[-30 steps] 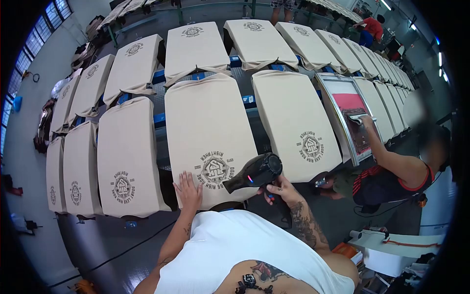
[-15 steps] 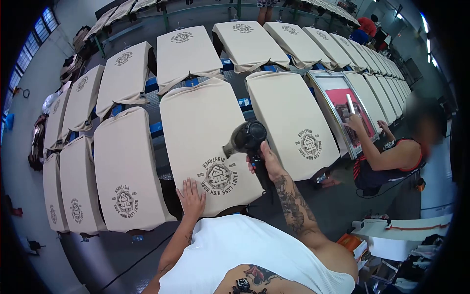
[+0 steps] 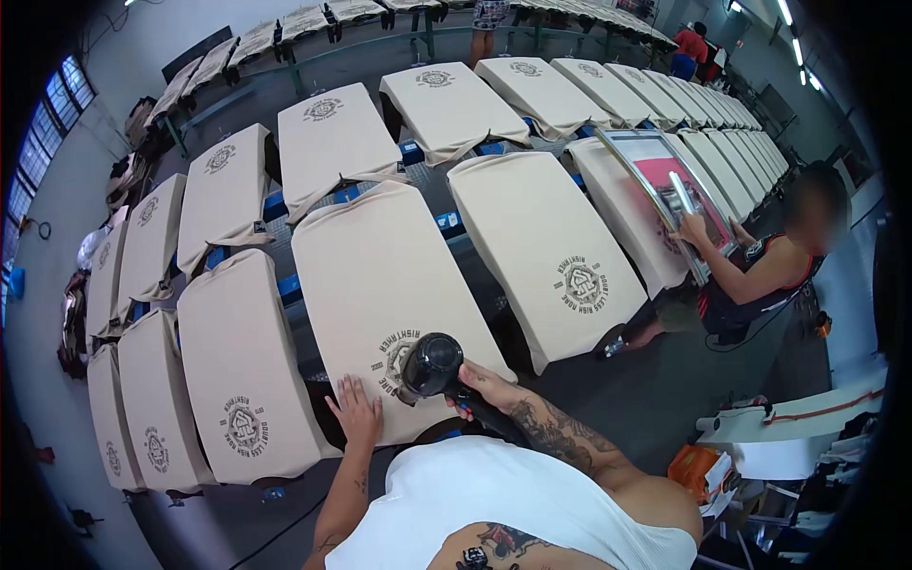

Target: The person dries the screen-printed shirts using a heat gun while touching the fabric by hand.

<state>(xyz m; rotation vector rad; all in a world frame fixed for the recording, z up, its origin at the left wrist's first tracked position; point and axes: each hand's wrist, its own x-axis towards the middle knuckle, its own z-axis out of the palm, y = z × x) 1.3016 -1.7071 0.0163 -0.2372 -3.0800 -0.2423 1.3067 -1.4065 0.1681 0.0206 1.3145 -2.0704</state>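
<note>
In the head view my right hand point(image 3: 477, 385) is wrapped round the handle of a black hair dryer point(image 3: 435, 364). The dryer hangs over the round dark print point(image 3: 394, 366) near the front edge of a cream shirt point(image 3: 370, 271) stretched on a board, and hides part of that print. Left of the print, my left hand point(image 3: 357, 410) lies flat on the same shirt with its fingers spread. Another cream shirt point(image 3: 532, 237) with the same print is on the board to the right.
On the right a co-worker point(image 3: 760, 275) holds a framed screen point(image 3: 665, 190) tilted above a shirt. Rows of shirt-covered boards run left and right. A cluttered stand with an orange bag point(image 3: 698, 473) is at the lower right.
The hair dryer has moved left and down over the print, in my right hand. My left hand stays on the shirt. The co-worker's screen has been lifted and tilted. The view has shifted.
</note>
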